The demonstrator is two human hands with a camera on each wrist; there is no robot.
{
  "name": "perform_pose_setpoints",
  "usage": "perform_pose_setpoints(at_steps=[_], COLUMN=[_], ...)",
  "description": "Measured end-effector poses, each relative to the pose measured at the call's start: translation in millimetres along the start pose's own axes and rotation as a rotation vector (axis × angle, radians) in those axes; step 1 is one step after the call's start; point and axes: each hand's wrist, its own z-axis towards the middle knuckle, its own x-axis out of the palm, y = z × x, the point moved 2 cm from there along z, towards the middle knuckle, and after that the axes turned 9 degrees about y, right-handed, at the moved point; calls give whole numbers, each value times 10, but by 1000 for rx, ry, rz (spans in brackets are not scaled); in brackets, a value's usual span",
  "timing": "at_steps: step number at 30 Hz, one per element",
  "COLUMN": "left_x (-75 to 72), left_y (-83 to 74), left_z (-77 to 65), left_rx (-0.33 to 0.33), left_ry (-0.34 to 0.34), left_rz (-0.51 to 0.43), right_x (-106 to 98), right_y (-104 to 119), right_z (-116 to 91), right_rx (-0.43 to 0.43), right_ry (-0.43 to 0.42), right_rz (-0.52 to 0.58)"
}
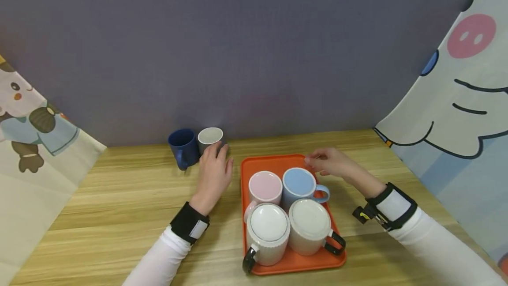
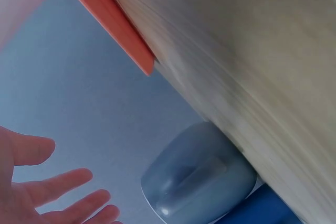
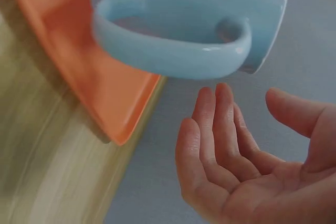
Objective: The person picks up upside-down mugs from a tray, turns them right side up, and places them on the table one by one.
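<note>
My left hand (image 1: 214, 175) reaches toward a grey mug (image 1: 201, 147) with a white inside, its fingers spread and holding nothing. In the left wrist view the grey mug (image 2: 210, 177) shows its handle, apart from the fingertips. A dark blue mug (image 1: 186, 144) stands upright close beside it. My right hand (image 1: 332, 161) hovers by the back right corner of the orange tray (image 1: 254, 162), with loosely bent, bare fingers. Next to it, the light blue mug (image 1: 299, 182) sits upside down on the tray, its handle (image 3: 173, 56) just beyond the fingertips in the right wrist view.
Also upside down on the tray are a pink mug (image 1: 265, 186) and two white mugs, one left (image 1: 269, 228) and one right (image 1: 309, 224), with black handles. A grey wall (image 1: 254, 56) rises behind the wooden table (image 1: 119, 197). Printed cloths hang at both sides.
</note>
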Motion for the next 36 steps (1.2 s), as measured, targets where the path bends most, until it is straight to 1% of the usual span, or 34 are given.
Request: perform_pose_setpoints(at_steps=[8, 14, 19, 22, 25, 28, 31, 36], left_x=[60, 88, 98, 103, 107, 112, 119, 122], left_y=[-19, -44, -78, -99, -122, -146, -166, -184], left_z=[30, 52, 66, 70, 70, 71, 70, 73], left_rx=[9, 8, 1, -2, 3, 6, 7, 8], left_ry=[-12, 10, 36, 36, 29, 35, 48, 53], left_rz=[-5, 1, -2, 3, 3, -3, -9, -15], right_x=[41, 84, 122, 130, 121, 110, 108, 102], right_y=[-71, -169, -234, -257, -287, -321, -363, -406], right_z=[-188, -281, -329, -345, -348, -335, -298, -239], right_rx=[3, 7, 0, -22, -67, -144, -235, -384], right_ry=[21, 42, 102, 144, 184, 232, 282, 380], right_rz=[-9, -42, -34, -22, -41, -81, -106, -98])
